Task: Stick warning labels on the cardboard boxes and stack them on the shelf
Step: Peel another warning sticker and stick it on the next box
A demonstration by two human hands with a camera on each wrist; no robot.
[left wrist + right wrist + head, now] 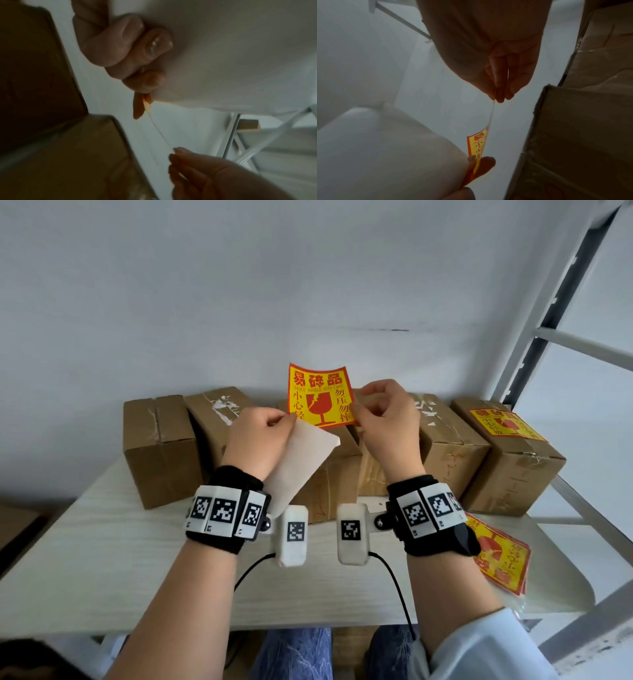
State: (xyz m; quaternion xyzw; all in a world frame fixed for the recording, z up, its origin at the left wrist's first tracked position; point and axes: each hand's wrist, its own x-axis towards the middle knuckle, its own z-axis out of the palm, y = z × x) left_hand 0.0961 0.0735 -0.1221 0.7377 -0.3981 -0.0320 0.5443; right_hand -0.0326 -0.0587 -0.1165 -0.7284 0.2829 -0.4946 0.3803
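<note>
Upright yellow-and-red warning label (pixel 320 396) above five brown cardboard boxes (pixel 161 446), rightmost box (pixel 510 460) already labelled.

The head view looks forward and down from above the table (pixel 102 559), with both hands mid-frame and a wall behind. The left wrist view sits close under the left hand (pixel 120 51), which fills its upper middle, looking up and across to the right hand (pixel 214 178) at lower right. The right wrist view mirrors it, equally close, and all three share the label (pixel 320 395) stretched between the hands.
</note>
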